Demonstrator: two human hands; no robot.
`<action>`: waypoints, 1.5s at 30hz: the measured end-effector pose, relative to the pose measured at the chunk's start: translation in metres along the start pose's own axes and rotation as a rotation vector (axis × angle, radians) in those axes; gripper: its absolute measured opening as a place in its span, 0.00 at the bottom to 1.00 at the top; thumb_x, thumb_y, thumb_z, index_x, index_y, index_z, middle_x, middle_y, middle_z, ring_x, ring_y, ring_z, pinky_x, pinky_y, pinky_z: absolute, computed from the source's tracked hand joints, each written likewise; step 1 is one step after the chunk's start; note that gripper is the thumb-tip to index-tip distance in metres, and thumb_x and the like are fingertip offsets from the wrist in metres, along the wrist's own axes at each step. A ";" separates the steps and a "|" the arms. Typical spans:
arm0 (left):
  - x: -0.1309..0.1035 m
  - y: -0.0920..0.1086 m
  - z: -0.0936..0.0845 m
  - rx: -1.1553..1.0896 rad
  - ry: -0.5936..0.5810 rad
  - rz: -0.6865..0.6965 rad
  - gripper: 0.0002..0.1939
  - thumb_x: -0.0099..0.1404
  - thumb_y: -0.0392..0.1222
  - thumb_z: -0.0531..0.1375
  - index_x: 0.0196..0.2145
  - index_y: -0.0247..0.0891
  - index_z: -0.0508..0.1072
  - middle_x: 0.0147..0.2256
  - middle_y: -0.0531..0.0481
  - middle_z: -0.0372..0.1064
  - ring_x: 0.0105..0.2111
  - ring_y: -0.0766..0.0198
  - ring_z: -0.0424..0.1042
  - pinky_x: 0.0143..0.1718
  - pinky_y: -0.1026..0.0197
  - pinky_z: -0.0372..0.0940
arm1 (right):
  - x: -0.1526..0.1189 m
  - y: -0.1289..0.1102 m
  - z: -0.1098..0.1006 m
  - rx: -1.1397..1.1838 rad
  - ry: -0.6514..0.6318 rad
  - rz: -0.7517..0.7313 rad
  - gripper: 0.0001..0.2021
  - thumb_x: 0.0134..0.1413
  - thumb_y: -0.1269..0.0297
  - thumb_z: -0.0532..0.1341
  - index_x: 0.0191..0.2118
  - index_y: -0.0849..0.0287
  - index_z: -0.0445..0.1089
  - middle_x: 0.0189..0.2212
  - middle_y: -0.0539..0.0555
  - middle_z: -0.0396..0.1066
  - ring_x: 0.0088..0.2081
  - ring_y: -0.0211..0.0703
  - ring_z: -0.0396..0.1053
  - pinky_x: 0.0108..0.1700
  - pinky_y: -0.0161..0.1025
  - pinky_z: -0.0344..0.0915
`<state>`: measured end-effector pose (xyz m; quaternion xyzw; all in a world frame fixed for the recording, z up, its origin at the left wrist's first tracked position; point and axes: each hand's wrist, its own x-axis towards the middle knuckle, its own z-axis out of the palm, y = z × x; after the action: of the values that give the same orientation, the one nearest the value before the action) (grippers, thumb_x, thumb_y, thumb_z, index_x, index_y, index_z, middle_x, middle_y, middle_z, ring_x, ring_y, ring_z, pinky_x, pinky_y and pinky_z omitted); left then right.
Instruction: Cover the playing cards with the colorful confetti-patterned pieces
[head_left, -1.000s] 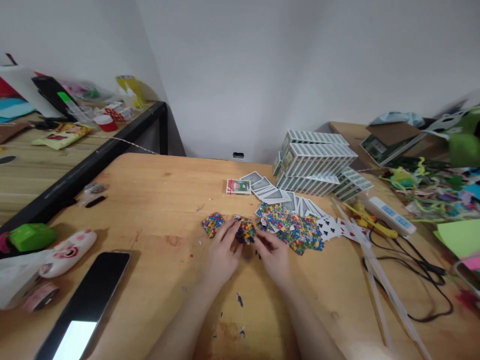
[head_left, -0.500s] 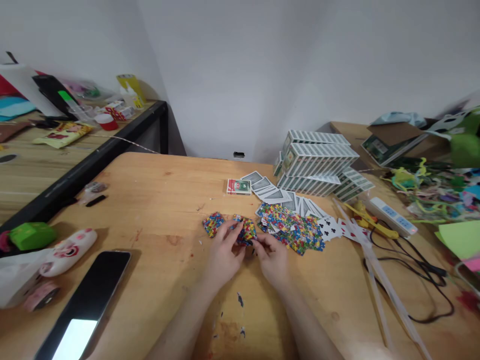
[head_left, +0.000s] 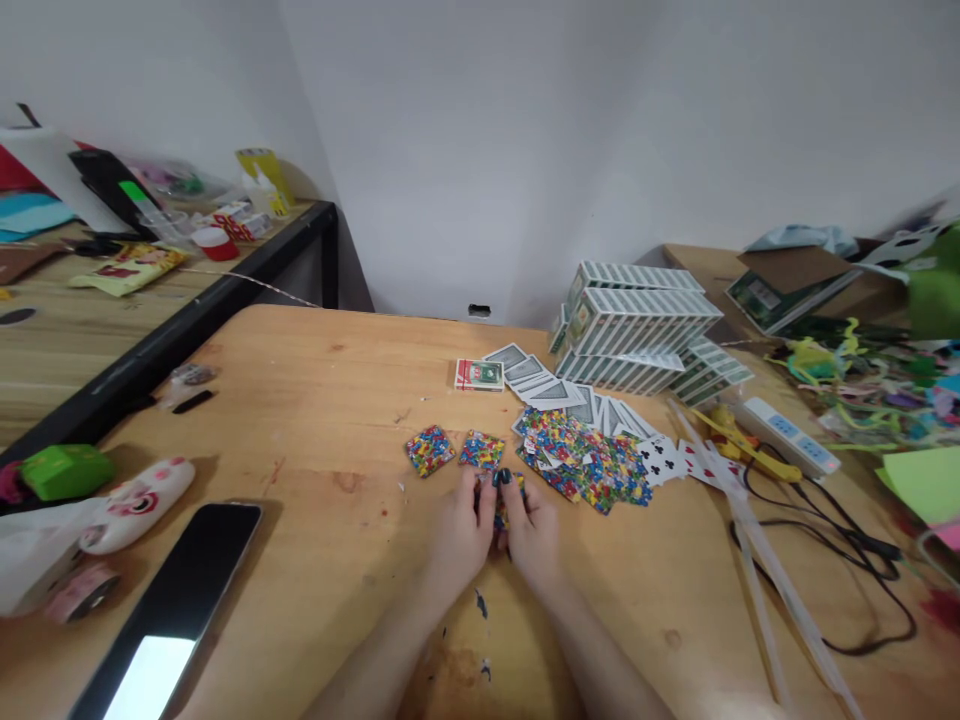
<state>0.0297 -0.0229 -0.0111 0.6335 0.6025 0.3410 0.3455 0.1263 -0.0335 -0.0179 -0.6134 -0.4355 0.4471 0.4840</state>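
My left hand (head_left: 463, 532) and my right hand (head_left: 532, 535) meet near the middle of the table. Between them is a small multicoloured patterned card (head_left: 501, 516), gripped by the fingers of both and mostly covered. Just beyond my fingertips lies a similar patterned card (head_left: 482, 449). A second loose patterned card (head_left: 430, 450) rests to its left, a short way apart. Right of my right hand spreads a heap of multicoloured patterned cards (head_left: 592, 462), overlapping one another. Grey-backed playing cards (head_left: 551, 392) fan out behind that heap, and face-up playing cards (head_left: 660, 458) stick out at its right.
A playing-card box (head_left: 479, 375) lies behind the loose cards. Striped boxes (head_left: 637, 318) are stacked at the back right. Clear plastic strips (head_left: 776, 580), a power strip (head_left: 791, 436) and a black cable (head_left: 847, 545) occupy the right. A phone (head_left: 176, 590) lies at left.
Both hands have drawn back towards me and closed together around a patterned card. The card beyond my fingertips now lies uncovered, and the one left of it shows more fully.
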 end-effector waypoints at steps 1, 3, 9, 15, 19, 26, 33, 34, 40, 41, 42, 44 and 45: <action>-0.002 0.002 0.001 0.027 -0.007 0.016 0.10 0.63 0.43 0.44 0.32 0.38 0.61 0.24 0.51 0.66 0.22 0.65 0.66 0.21 0.66 0.56 | -0.001 0.000 0.000 -0.007 0.010 0.031 0.20 0.52 0.48 0.49 0.20 0.59 0.59 0.10 0.44 0.56 0.10 0.32 0.54 0.10 0.30 0.50; -0.006 0.005 0.001 0.085 -0.012 0.040 0.10 0.62 0.44 0.45 0.29 0.38 0.61 0.21 0.52 0.65 0.20 0.66 0.64 0.20 0.67 0.53 | -0.001 -0.001 -0.002 0.002 0.003 0.072 0.23 0.53 0.47 0.47 0.16 0.58 0.55 0.08 0.43 0.51 0.09 0.32 0.51 0.11 0.30 0.47; -0.007 0.005 -0.001 0.119 0.082 0.060 0.17 0.61 0.47 0.48 0.18 0.38 0.57 0.14 0.57 0.55 0.15 0.71 0.56 0.18 0.67 0.46 | 0.000 0.001 -0.004 -0.154 0.122 -0.112 0.24 0.53 0.50 0.48 0.12 0.57 0.48 0.09 0.44 0.46 0.13 0.31 0.46 0.16 0.32 0.42; -0.007 0.005 0.001 -0.056 0.089 0.022 0.17 0.61 0.47 0.48 0.17 0.38 0.54 0.14 0.59 0.50 0.15 0.72 0.53 0.18 0.68 0.47 | 0.000 0.004 -0.005 -0.271 0.208 -0.208 0.22 0.54 0.53 0.47 0.13 0.57 0.48 0.10 0.44 0.46 0.15 0.32 0.47 0.18 0.32 0.42; -0.005 0.004 0.001 -0.129 -0.029 0.072 0.17 0.61 0.45 0.48 0.18 0.38 0.54 0.15 0.59 0.50 0.17 0.72 0.53 0.19 0.68 0.48 | 0.003 0.001 -0.009 -0.196 0.268 -0.135 0.21 0.54 0.52 0.46 0.15 0.56 0.48 0.12 0.45 0.47 0.16 0.33 0.47 0.18 0.32 0.44; -0.004 0.007 -0.001 -0.007 -0.140 0.127 0.18 0.62 0.46 0.46 0.17 0.37 0.56 0.15 0.57 0.51 0.17 0.71 0.55 0.20 0.68 0.48 | 0.008 0.003 -0.014 -0.289 0.272 -0.144 0.22 0.55 0.51 0.45 0.15 0.56 0.48 0.12 0.45 0.48 0.17 0.34 0.49 0.19 0.33 0.45; 0.011 -0.007 -0.020 0.190 0.039 0.065 0.18 0.62 0.46 0.47 0.17 0.37 0.59 0.15 0.56 0.54 0.16 0.70 0.56 0.19 0.67 0.46 | 0.028 0.000 -0.038 -0.572 0.427 -0.482 0.10 0.52 0.60 0.54 0.26 0.59 0.65 0.23 0.53 0.65 0.29 0.42 0.60 0.34 0.38 0.57; 0.014 -0.010 -0.024 0.237 0.052 0.065 0.18 0.61 0.46 0.48 0.17 0.37 0.60 0.15 0.56 0.56 0.16 0.70 0.56 0.19 0.67 0.46 | 0.032 0.001 -0.042 -0.598 0.473 -0.518 0.08 0.51 0.60 0.55 0.28 0.59 0.66 0.26 0.54 0.67 0.31 0.44 0.60 0.36 0.39 0.58; 0.021 -0.017 -0.037 0.530 0.085 0.029 0.18 0.60 0.50 0.49 0.20 0.38 0.67 0.17 0.52 0.63 0.17 0.68 0.61 0.20 0.66 0.45 | 0.050 0.013 -0.055 -0.670 0.503 -0.484 0.25 0.44 0.57 0.60 0.49 0.64 0.60 0.44 0.62 0.64 0.50 0.53 0.55 0.50 0.48 0.54; 0.021 -0.017 -0.037 0.554 0.100 0.015 0.18 0.60 0.50 0.49 0.20 0.38 0.67 0.17 0.52 0.64 0.17 0.67 0.62 0.20 0.66 0.45 | 0.052 0.016 -0.055 -0.683 0.473 -0.468 0.29 0.43 0.56 0.60 0.51 0.65 0.58 0.47 0.63 0.62 0.51 0.54 0.53 0.51 0.48 0.53; 0.021 -0.017 -0.038 0.562 0.113 0.001 0.18 0.60 0.51 0.50 0.20 0.38 0.67 0.17 0.52 0.64 0.18 0.67 0.62 0.20 0.66 0.45 | 0.054 0.019 -0.055 -0.694 0.453 -0.454 0.31 0.43 0.56 0.60 0.53 0.66 0.56 0.48 0.64 0.61 0.52 0.54 0.52 0.51 0.49 0.53; 0.021 -0.016 -0.039 0.536 0.140 -0.029 0.18 0.60 0.50 0.50 0.20 0.37 0.67 0.17 0.52 0.64 0.18 0.67 0.63 0.21 0.67 0.46 | 0.056 0.025 -0.055 -0.711 0.428 -0.443 0.32 0.43 0.56 0.60 0.54 0.66 0.54 0.47 0.64 0.62 0.52 0.55 0.53 0.51 0.50 0.53; 0.021 -0.016 -0.039 0.508 0.149 -0.042 0.17 0.60 0.50 0.50 0.21 0.37 0.67 0.17 0.52 0.65 0.19 0.67 0.64 0.21 0.67 0.47 | 0.057 0.027 -0.056 -0.714 0.427 -0.449 0.32 0.44 0.56 0.60 0.54 0.65 0.55 0.46 0.64 0.63 0.51 0.55 0.54 0.50 0.50 0.53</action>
<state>-0.0107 -0.0002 -0.0036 0.6604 0.7056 0.2172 0.1374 0.1957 0.0060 -0.0445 -0.7104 -0.5746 0.0174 0.4061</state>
